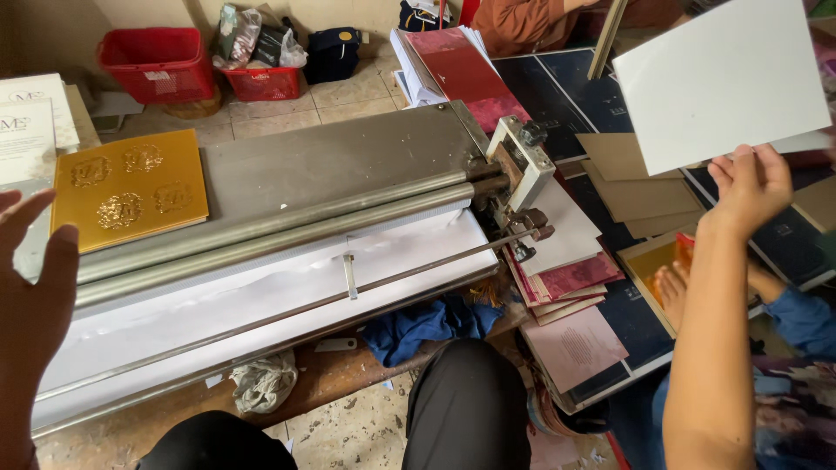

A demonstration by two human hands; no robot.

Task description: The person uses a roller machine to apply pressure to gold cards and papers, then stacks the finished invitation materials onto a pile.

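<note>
The tiled floor [348, 96] at the far side carries two red baskets [158, 63] stuffed with bags, and stacks of dark blue and maroon card covers [557, 96] spread across the right of the scene, so this reads to me as a low, floor-level workstation. Across the middle lies a long roller machine [287, 218] with twin metal rollers, a white sheet [261, 296] fed out on its near side; a gold embossed cover [131, 187] rests on its flat bed at the far left, within easy reach. My right hand [749, 187] is raised at the right, fingers pinching the lower edge of a white board [723, 83] held up and tilted, clear of the stacks below. My left hand [30, 296] hovers at the near left edge, fingers spread and holding nothing, just short of the machine. A blue rag [427, 324] hangs under the tabletop [331, 383], near my knees. Another person's bare foot [670, 292] rests among the covers at right.
</note>
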